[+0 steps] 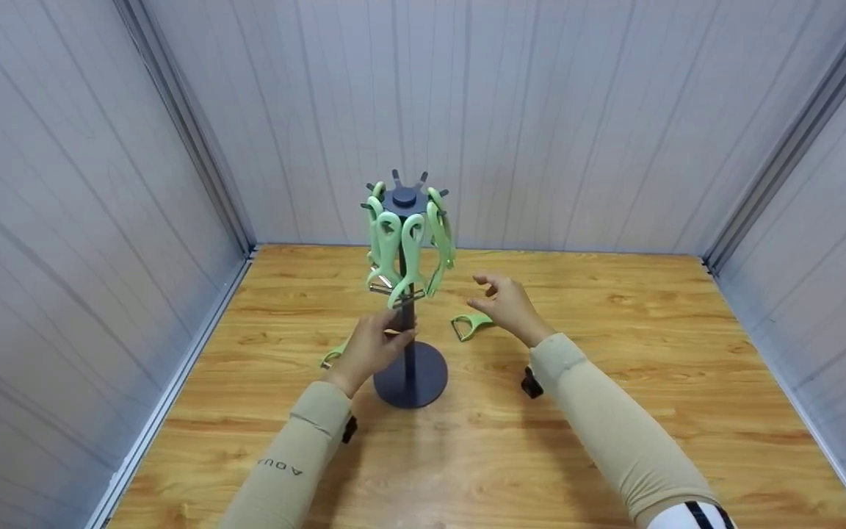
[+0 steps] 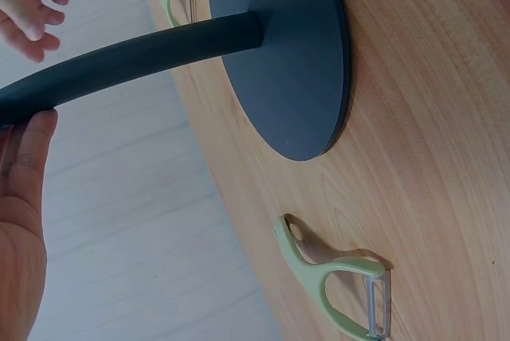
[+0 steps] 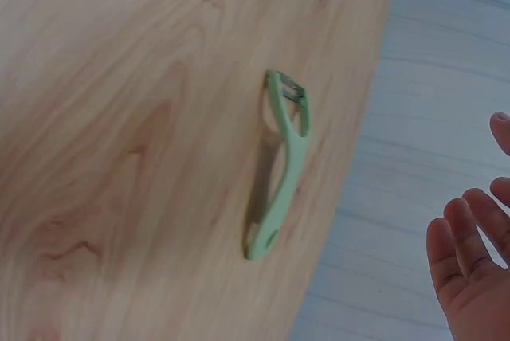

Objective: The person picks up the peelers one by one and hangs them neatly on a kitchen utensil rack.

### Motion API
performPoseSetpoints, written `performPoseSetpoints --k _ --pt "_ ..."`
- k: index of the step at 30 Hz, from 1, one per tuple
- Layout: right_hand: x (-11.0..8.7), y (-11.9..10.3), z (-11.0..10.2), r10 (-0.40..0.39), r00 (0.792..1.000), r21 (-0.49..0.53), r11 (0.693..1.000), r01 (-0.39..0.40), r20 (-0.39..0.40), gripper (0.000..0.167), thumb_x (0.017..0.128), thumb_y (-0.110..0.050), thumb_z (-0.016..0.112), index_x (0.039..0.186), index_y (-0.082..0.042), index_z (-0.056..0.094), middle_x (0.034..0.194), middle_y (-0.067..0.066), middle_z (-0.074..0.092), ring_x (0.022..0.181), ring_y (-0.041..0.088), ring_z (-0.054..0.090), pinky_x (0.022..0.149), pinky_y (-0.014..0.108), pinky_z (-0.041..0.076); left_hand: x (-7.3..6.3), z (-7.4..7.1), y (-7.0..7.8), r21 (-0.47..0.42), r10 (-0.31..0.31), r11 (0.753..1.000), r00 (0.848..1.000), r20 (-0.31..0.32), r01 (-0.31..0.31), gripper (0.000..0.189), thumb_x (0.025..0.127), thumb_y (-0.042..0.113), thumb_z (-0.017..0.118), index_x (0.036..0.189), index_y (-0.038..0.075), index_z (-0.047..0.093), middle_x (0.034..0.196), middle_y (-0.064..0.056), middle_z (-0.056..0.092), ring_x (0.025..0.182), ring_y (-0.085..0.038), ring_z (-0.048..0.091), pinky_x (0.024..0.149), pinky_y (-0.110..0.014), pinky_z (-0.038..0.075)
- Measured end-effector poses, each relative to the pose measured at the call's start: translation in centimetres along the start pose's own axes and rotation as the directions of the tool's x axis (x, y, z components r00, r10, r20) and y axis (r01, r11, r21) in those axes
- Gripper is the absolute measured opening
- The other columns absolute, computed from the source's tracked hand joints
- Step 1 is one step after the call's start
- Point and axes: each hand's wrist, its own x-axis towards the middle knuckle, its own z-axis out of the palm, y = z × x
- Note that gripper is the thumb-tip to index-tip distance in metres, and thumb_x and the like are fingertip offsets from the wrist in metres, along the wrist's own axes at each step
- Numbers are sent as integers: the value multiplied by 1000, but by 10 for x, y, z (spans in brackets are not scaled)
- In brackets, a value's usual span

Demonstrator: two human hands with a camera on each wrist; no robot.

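Observation:
A dark rack [image 1: 429, 373] with a round base and spokes at its top stands on the table. Several light green peelers [image 1: 388, 246] hang from the spokes. Below them my left hand [image 1: 371, 349] holds the rack's pole [image 2: 159, 48] between thumb and fingers. One loose peeler [image 2: 307, 265] lies left of the base, partly behind that hand in the head view. To the right of the pole, my right hand [image 1: 509, 305] is in the air with fingers slightly bent and nothing in them. Under it another peeler [image 3: 288, 162] rests on the wood.
The rack stands on a wood-grain table [image 1: 614, 382]. Pale panel walls [image 1: 540, 110] rise at the back and on both sides. Some spokes [image 1: 396, 177] at the rack's far side carry no peeler.

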Motion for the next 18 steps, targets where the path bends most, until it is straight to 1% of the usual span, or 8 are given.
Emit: performPoseSetpoints --k 2,5,6,9,12,14,16,18 --pt "0 5 5 10 1000 -18 1000 -10 7 54 104 -16 77 152 0 60 151 22 63 125 42 64 98 52 60 0 0 0 6 1 1000 1000 -1 -1 12 104 5 72 116 4 75 115 -14 80 109 -29 78 91 -43 68" --pt "1 12 12 26 999 -42 999 -25 25 55 104 -18 76 153 -1 59 153 22 63 113 38 68 87 45 60 0 -1 0 12 3 1000 1000 -3 -3 12 105 6 72 116 6 76 114 -13 80 108 -27 78 91 -42 69" --pt "1 14 14 32 999 -42 999 -31 33 55 105 -18 76 154 -1 58 153 22 62 107 36 68 83 43 59 0 -1 0 10 5 1000 1000 -4 -5 12 105 6 72 116 6 76 114 -13 80 107 -27 78 90 -42 69" --pt "1 21 18 63 996 -36 997 -61 62 57 105 -19 75 156 -2 56 156 23 59 93 22 68 75 34 57 -1 -2 -1 -11 7 1000 1000 -1 -7 11 105 5 72 115 6 76 111 -13 80 106 -28 78 90 -42 69" --pt "1 29 23 96 992 -23 995 -94 82 59 105 -20 75 158 -2 54 158 24 56 86 13 67 76 32 59 0 -2 0 -23 8 1000 1000 6 -8 10 105 5 72 114 4 76 111 -14 80 106 -29 78 90 -42 69" --pt "2 35 25 110 989 -23 994 -108 94 61 105 -19 74 159 -2 52 160 25 54 78 19 65 78 37 61 0 -1 0 -23 7 1000 1000 11 -7 10 105 5 71 114 4 75 111 -15 80 107 -29 78 90 -42 69" --pt "1 40 28 122 987 -26 992 -120 103 62 106 -19 74 160 -1 50 162 24 53 95 29 71 93 44 62 0 -1 0 -18 4 1000 1000 14 -4 11 105 5 71 115 4 75 112 -14 80 107 -29 78 90 -41 69" --pt "1 44 32 132 984 -21 991 -130 119 63 107 -18 72 161 0 48 165 23 50 121 39 68 109 52 57 0 -1 0 -17 2 1000 1000 15 -2 11 105 5 72 115 4 75 113 -14 80 107 -29 78 90 -40 69"
